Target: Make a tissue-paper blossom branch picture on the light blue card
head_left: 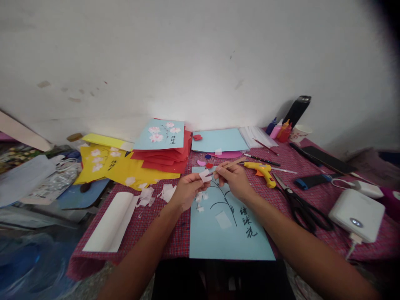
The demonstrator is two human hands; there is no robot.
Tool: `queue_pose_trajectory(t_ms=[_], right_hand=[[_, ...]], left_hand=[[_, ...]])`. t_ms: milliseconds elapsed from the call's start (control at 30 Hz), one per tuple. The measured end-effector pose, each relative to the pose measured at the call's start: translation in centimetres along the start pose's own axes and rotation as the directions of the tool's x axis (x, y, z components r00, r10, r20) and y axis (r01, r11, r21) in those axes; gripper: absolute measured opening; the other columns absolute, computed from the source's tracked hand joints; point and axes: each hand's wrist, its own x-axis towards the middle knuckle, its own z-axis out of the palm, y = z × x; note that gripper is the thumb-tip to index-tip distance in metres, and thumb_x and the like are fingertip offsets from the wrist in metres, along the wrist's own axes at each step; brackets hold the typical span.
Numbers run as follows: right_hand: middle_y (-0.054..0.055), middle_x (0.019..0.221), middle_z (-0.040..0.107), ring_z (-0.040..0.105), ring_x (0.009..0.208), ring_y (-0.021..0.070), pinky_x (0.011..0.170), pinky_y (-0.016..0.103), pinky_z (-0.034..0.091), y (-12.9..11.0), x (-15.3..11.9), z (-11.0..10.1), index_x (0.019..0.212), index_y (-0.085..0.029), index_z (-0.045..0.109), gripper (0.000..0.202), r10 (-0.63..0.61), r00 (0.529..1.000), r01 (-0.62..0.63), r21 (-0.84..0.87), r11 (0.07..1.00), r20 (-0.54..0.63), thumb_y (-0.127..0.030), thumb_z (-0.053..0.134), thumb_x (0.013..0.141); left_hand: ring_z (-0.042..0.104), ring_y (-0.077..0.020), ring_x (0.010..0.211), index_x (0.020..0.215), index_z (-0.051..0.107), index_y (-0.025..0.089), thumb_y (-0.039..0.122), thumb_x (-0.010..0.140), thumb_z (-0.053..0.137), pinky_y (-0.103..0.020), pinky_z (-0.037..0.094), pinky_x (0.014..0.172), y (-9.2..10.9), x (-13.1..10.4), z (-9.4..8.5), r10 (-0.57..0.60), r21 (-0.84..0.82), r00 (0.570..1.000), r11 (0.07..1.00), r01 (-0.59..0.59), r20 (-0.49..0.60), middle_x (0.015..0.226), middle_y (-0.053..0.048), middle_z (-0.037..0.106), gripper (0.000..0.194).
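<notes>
Bare forearms (142, 246) flank the blue sheet (231, 248); above its far edge I see the left hand (186, 188) pinching a white paper piece (205, 176), the right hand (233, 180) gripping a slim stick (236, 162), presumably angled so its tip reaches the paper

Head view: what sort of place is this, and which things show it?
Probably a craft workspace, at a table by a wall: a glue gun, scissors and a blue sheet with branching black lines show it.
</notes>
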Motion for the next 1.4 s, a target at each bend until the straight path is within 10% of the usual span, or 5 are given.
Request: queue_pose_trajectory(t_ms=[367, 1000, 1200, 1400], right_hand=[[0.000, 0.068, 0.067, 0.050, 0.040, 0.0097, 0.039, 0.024, 0.038, 0.25, 0.05, 0.14, 0.081, -0.020, 0.060, 0.026, 0.150, 0.989, -0.150, 0.102, 0.983, 0.006, -0.044, 0.070, 0.077], [0.000, 0.073, 0.068, 0.056, 0.048, 0.0108, 0.048, 0.025, 0.045, -0.30, -0.51, 0.22, 0.095, -0.020, 0.063, 0.023, -0.017, 0.987, 0.017, 0.004, 1.000, 0.161, -0.038, 0.068, 0.082], [0.000, 0.069, 0.061, 0.051, 0.045, 0.0080, 0.042, 0.023, 0.039, -0.12, -0.56, 0.41, 0.063, -0.017, 0.060, 0.030, -0.056, 0.992, 0.074, -0.155, 0.985, 0.116, -0.039, 0.068, 0.082], [-0.002, 0.069, 0.061, 0.053, 0.048, 0.0096, 0.045, 0.023, 0.043, 0.07, -0.73, -0.01, 0.089, -0.020, 0.065, 0.019, -0.023, 0.983, 0.032, -0.045, 0.998, 0.184, -0.035, 0.070, 0.080]], left_hand=[[0.062, -0.0130, 0.070, 0.079, 0.070, 0.013, 0.028, 0.070, 0.079, -0.025, 0.045, 0.070, -0.54, 0.16, 0.00, 0.095, 0.114, 0.995, 0.989, -0.090, -0.041, 0.076, -0.006, 0.071, 0.020], [0.062, -0.0141, 0.069, 0.086, 0.075, 0.014, 0.035, 0.071, 0.078, -0.025, 0.045, 0.066, 0.05, -0.29, 0.31, 0.078, 0.174, 0.996, 0.982, -0.069, -0.048, 0.077, -0.006, 0.072, 0.026], [0.062, -0.0159, 0.073, 0.088, 0.076, 0.015, 0.031, 0.072, 0.077, -0.026, 0.045, 0.069, -0.21, -0.29, 0.30, 0.105, 0.255, 0.994, 0.961, -0.104, 0.008, 0.081, -0.007, 0.073, 0.023], [0.062, -0.0157, 0.076, 0.091, 0.075, 0.016, 0.029, 0.077, 0.070, -0.027, 0.047, 0.072, -0.08, -0.39, 0.26, 0.102, 0.295, 0.991, 0.947, -0.123, 0.086, 0.084, -0.006, 0.072, 0.019]])
